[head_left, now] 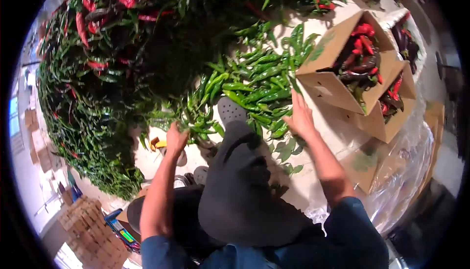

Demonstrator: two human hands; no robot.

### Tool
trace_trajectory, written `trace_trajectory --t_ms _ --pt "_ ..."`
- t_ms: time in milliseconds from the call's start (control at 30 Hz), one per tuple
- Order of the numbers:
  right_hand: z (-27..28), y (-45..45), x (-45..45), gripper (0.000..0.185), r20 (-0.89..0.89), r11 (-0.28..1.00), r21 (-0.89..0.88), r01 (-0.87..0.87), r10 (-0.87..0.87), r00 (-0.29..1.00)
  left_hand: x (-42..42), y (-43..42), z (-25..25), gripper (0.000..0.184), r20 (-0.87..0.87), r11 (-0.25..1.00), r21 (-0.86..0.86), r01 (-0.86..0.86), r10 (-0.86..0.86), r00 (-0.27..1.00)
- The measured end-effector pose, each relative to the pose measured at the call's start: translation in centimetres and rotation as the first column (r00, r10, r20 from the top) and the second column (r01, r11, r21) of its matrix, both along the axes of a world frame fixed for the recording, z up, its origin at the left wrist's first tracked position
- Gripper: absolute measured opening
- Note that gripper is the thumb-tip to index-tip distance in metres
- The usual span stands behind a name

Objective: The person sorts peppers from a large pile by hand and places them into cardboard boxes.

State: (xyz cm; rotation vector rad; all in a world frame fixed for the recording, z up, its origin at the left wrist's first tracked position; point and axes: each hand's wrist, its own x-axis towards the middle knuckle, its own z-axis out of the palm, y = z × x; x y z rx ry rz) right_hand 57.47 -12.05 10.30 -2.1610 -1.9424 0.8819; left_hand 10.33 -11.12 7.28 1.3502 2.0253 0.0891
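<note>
Long green peppers [267,76] lie spread on the pale floor in front of me, among loose leaves. My right hand [299,115] is at their right edge, with fingers stretched out and thumb apart. A green pepper [293,77] lies by its fingertips; whether they touch it I cannot tell. At the lower left of the peppers, my left hand [177,136] has curled fingers close to stems and leaves. What it holds, if anything, is hidden. Between my hands a grey clog [232,111] on my foot stands against the peppers.
A large heap of pepper plants [93,102] with red and green peppers rises at left and ahead. To the right, a tilted cardboard box [325,85] holds red and dark peppers, with another box [401,90] beside it. Clear plastic sheeting [399,171] lies nearby.
</note>
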Motion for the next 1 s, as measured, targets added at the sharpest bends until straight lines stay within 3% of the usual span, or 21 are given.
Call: trace_trajectory --t_ms 67,133,167,233,267,300,333,400,433,533,567,667,733,767,833,900,967,1000 --pt "-2.3 1.5 0.4 0.093 0.063 0.999 -0.021 -0.025 0.026 0.998 1.3 -1.3 -0.3 0.057 0.058 0.948 -0.032 -0.316 0.318 0.946" --pt "-4.0 2.6 1.5 0.082 0.089 0.990 0.092 -0.110 0.102 0.991 3.8 -2.0 -0.1 0.046 0.173 0.769 -0.226 -0.598 0.636 0.752" --pt "-4.1 3.0 1.4 0.057 0.107 0.979 0.181 -0.093 0.074 0.992 4.1 -3.1 -1.6 0.042 0.188 0.852 -0.122 -0.509 0.524 0.831" --pt "-4.5 3.4 1.0 0.033 0.124 0.966 0.068 -0.248 0.238 0.963 5.5 -4.5 -3.7 0.035 0.206 0.950 0.083 -0.299 0.278 0.938" --pt "-4.7 3.5 0.7 0.022 0.124 0.947 0.013 -0.321 0.317 0.940 7.2 -3.8 -2.1 0.034 0.284 0.959 0.021 -0.282 0.265 0.922" --pt "-6.0 2.8 0.1 0.008 0.140 0.920 0.102 -0.380 0.364 0.921 8.3 -3.4 -1.7 0.033 0.330 0.964 -0.040 -0.264 0.262 0.907" --pt "-7.2 2.3 -0.4 0.028 0.134 0.884 0.110 -0.454 0.439 0.888 9.2 -3.1 -1.7 0.032 0.376 0.966 -0.096 -0.241 0.259 0.890" --pt "-8.5 1.6 -1.7 0.040 0.250 0.878 0.158 -0.452 0.407 0.879 10.4 -2.7 -1.8 0.031 0.451 0.973 -0.107 -0.203 0.230 0.863" --pt "-8.2 1.5 -2.2 0.053 0.253 0.892 0.149 -0.428 0.384 0.888 10.6 -3.1 -3.4 0.031 0.493 0.953 -0.162 -0.257 0.304 0.815" --pt "-7.9 1.6 -2.5 0.063 0.173 0.945 0.090 -0.314 0.295 0.940 11.3 -3.8 -5.0 0.029 0.590 0.913 -0.201 -0.356 0.403 0.700" --pt "-7.4 1.5 -2.1 0.061 0.154 0.958 0.088 -0.272 0.256 0.954 11.5 -3.9 -5.0 0.027 0.568 0.923 -0.184 -0.339 0.381 0.729" --pt "-4.0 2.7 -0.5 0.045 0.008 0.973 -0.190 -0.133 0.137 0.991 11.2 -4.6 -5.0 0.026 0.593 0.913 -0.199 -0.357 0.402 0.698" --pt "2.2 4.4 0.2 0.038 0.144 0.929 -0.368 0.053 0.001 0.990 10.8 -5.0 -4.9 0.025 0.571 0.913 -0.187 -0.361 0.401 0.717" --pt "3.7 4.2 2.0 0.040 0.153 0.935 -0.354 0.028 0.029 0.988 10.6 -5.0 -4.8 0.025 0.560 0.915 -0.180 -0.360 0.396 0.727" --pt "11.5 4.4 2.4 0.035 0.156 0.967 -0.245 0.068 -0.030 0.987 10.0 -5.7 -5.8 0.024 0.582 0.909 -0.176 -0.378 0.406 0.704" --pt "16.4 3.8 3.8 0.037 -0.029 0.987 0.057 0.150 -0.149 0.988 9.5 -6.0 -5.9 0.024 0.568 0.903 -0.195 -0.383 0.422 0.706" --pt "19.4 4.6 4.9 0.039 -0.196 0.865 0.342 0.368 -0.317 0.928 9.3 -6.2 -5.9 0.024 0.559 0.901 -0.208 -0.380 0.428 0.710" --pt "20.4 5.0 6.3 0.044 -0.185 0.770 0.402 0.495 -0.461 0.868 9.2 -6.4 -5.9 0.025 0.560 0.900 -0.213 -0.381 0.432 0.707"
